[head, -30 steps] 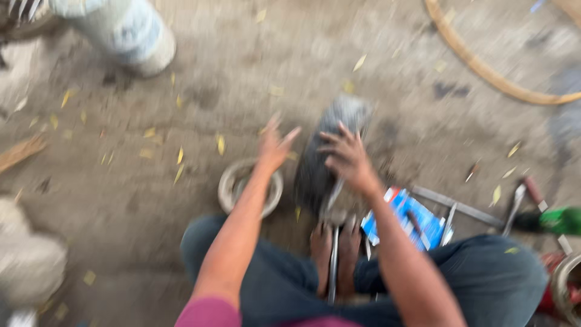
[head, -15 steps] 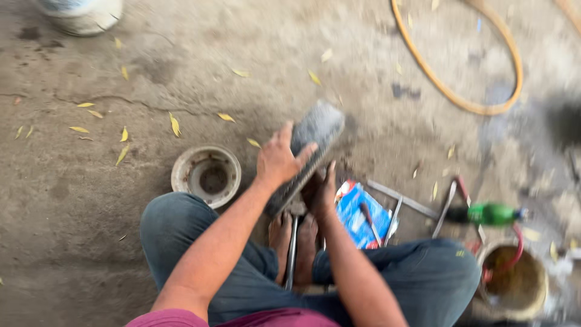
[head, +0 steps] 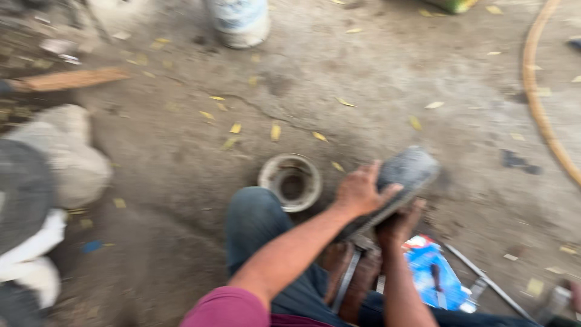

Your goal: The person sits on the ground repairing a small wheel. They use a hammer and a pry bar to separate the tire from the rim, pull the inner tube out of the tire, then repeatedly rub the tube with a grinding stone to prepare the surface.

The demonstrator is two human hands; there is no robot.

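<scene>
Left hand (head: 361, 192) clamps over the grey slab (head: 404, 177), right hand (head: 399, 225) grips beneath, propping it tilted, steadied above the feet. Round metal ring (head: 291, 181) sits just left of the slab; the blur hides the finer finger detail.

A round metal ring (head: 290, 181) sits on the concrete floor (head: 387, 79). Yellow leaves (head: 275, 131) lie scattered just beyond the ring, a white bucket (head: 239, 21) stands well beyond it, and a tan hose (head: 538, 103) curves far to its right.
</scene>
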